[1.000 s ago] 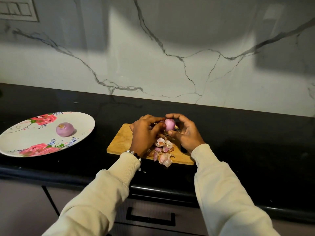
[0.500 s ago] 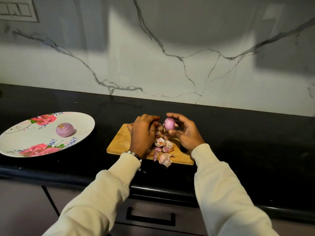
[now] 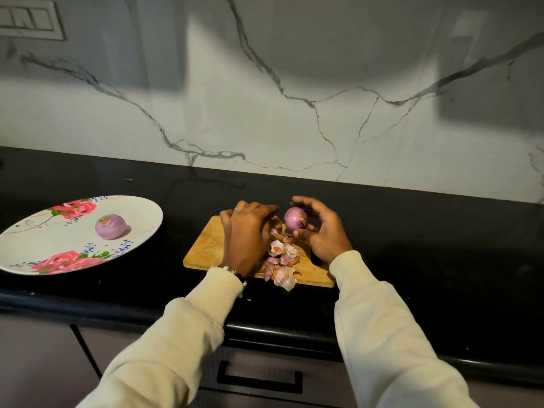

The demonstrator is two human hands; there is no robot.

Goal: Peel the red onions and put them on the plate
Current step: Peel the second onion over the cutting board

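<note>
My right hand (image 3: 323, 231) holds a red onion (image 3: 295, 219) above the wooden cutting board (image 3: 206, 248), thumb below and fingers curled over it. My left hand (image 3: 247, 234) sits just left of it, fingers pinching a strip of papery onion skin (image 3: 276, 225) that still hangs from the onion. A pile of loose peels (image 3: 282, 260) lies on the board between my wrists. A peeled onion (image 3: 110, 226) rests on the white rose-patterned plate (image 3: 35, 245) at the left.
The board and plate sit on a black countertop (image 3: 426, 245) against a marble backsplash (image 3: 294, 98). A drawer with a dark handle (image 3: 259, 381) is below the counter's front edge. A switch panel (image 3: 29, 20) is at the top left.
My left hand has pulled away from the onion to the left, drawing a strip of skin off it. The right hand keeps the onion in nearly the same place.
</note>
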